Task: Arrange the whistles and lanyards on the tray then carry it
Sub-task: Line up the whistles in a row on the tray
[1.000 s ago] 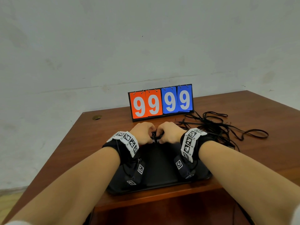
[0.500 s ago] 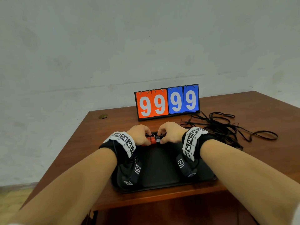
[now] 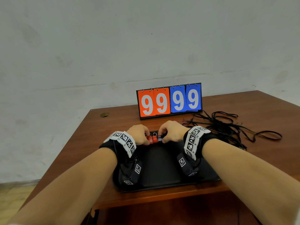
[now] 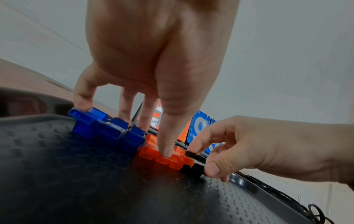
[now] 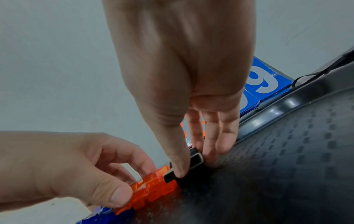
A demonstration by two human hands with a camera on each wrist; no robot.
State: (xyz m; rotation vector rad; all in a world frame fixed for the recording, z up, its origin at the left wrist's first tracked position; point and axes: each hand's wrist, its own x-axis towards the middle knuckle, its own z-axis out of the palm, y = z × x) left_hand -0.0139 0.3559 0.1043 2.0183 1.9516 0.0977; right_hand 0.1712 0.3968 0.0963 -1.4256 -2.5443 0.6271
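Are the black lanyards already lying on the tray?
No, the lanyards lie in a tangle on the table, to the right of the tray.

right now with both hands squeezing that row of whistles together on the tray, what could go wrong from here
1. The blue whistles, orange whistles and black whistles are only butted side by side near the tray's far rim; squeezing from both ends could buckle the row.
2. When the left hand and right hand let go and lift the tray, the loose whistles may slide.
3. The lanyards lie tangled on the table, so pulling one may drag the others.
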